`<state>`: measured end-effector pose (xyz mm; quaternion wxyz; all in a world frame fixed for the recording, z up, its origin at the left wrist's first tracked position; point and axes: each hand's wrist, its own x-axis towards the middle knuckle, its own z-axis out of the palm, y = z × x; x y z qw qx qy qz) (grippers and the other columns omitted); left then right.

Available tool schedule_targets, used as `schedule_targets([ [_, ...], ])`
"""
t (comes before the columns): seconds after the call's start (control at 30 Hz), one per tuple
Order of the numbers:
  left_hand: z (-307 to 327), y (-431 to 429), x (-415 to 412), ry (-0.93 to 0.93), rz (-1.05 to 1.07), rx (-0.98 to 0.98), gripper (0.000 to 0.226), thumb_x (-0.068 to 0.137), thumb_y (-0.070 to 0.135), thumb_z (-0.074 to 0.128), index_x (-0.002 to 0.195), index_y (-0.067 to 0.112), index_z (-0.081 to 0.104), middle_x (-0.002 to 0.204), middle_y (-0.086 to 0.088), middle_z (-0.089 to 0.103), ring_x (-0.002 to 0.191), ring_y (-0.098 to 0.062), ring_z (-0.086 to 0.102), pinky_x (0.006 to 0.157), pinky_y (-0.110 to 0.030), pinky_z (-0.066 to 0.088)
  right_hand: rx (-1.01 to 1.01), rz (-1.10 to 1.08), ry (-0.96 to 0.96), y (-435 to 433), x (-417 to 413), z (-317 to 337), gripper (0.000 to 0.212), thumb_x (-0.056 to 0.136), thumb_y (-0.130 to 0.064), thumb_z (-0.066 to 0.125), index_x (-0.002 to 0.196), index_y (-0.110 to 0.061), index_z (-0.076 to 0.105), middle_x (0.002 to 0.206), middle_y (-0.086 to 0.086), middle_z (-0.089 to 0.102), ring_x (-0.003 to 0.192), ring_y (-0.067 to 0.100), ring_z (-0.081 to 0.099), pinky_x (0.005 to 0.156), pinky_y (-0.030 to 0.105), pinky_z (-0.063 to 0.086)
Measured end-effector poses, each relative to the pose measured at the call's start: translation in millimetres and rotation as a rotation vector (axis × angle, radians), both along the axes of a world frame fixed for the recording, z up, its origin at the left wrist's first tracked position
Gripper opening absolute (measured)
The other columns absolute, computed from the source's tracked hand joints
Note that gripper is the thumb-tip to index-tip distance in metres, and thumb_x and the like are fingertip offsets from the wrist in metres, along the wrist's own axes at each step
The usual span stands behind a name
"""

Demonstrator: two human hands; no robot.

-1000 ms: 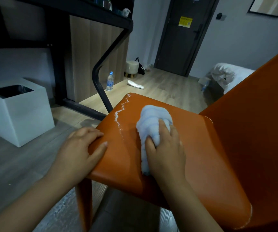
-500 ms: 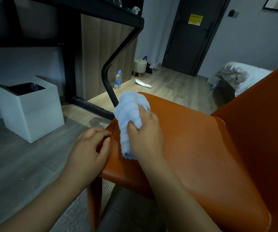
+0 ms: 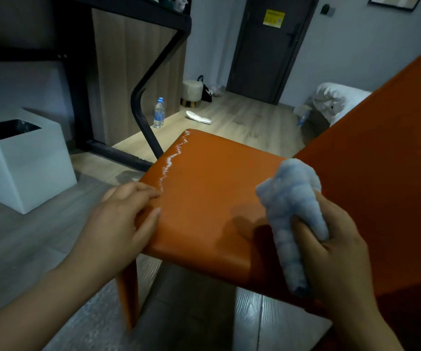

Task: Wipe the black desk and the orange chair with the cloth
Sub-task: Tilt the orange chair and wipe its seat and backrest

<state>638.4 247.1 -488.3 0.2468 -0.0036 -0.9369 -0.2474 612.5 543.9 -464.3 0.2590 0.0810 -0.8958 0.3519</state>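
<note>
blue cloth [image 3: 293, 214] moved right across orange chair [image 3: 212, 198].

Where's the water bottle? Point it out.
In the head view, the water bottle stands upright on the floor beyond the orange chair, left of centre, beside the black desk leg.

Chair [image 3: 212, 198] centre; left hand [image 3: 118, 224] on seat's near-left corner, right hand [image 3: 331, 249] w/ cloth [image 3: 290, 211] at seat's right by backrest. Bin [image 3: 27, 168] far left on floor, bottle [image 3: 158, 113] behind seat, worktop [image 3: 128, 6] above, top left.
</note>
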Motion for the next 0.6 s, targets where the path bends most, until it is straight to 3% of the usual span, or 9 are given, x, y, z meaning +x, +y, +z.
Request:
schedule_targets([
  [0.07,3.4,13.3,5.6,0.032,-0.062,-0.028,0.039,0.087,0.04,0.049,0.122,0.027,0.06,0.121,0.009,0.055,0.106,-0.004,0.041,0.085,-0.029,0.039,0.034,-0.064,-0.019,16.1,9.4,-3.9,0.037,0.094,-0.033,0.045,0.128,-0.025,0.056,0.124,0.0,0.058,0.1,0.012,0.058,0.073,0.03,0.049],
  [0.13,3.1,25.6,7.8,0.043,-0.121,-0.048,0.034,0.088,0.037,0.055,0.12,0.026,0.062,0.118,0.008,0.057,0.105,-0.004,0.043,0.084,-0.027,0.038,0.044,-0.11,-0.032,25.1,19.9,-4.3,0.041,0.094,-0.035,0.043,0.133,-0.025,0.053,0.133,0.0,0.053,0.112,0.015,0.054,0.081,0.036,0.048],
  [0.23,0.1,41.1,8.6,0.032,-0.175,-0.063,0.032,0.089,0.035,0.057,0.119,0.027,0.063,0.117,0.01,0.056,0.105,-0.003,0.044,0.082,-0.023,0.038,0.062,-0.163,-0.006,27.4,35.1,-6.5,0.05,0.093,-0.034,0.046,0.142,-0.026,0.045,0.144,-0.001,0.045,0.126,0.017,0.046,0.087,0.034,0.04],
  [0.43,-6.5,50.3,13.3,0.021,-0.183,-0.105,0.032,0.088,0.032,0.062,0.118,0.024,0.064,0.115,0.007,0.058,0.105,-0.01,0.049,0.081,-0.025,0.037,0.192,-0.252,-0.093,12.9,44.5,-18.2,0.067,0.089,-0.046,0.037,0.152,-0.032,0.023,0.157,0.007,0.027,0.134,0.034,0.038,0.095,0.047,0.044],
  [0.6,-7.7,45.6,18.4,-0.004,-0.175,-0.099,0.035,0.087,0.036,0.058,0.119,0.024,0.063,0.115,0.008,0.057,0.106,-0.01,0.05,0.083,-0.027,0.042,0.252,-0.267,-0.199,-7.6,41.6,-27.1,0.073,0.087,-0.052,0.033,0.154,-0.034,0.01,0.162,0.007,0.013,0.139,0.032,0.034,0.103,0.05,0.043],
])
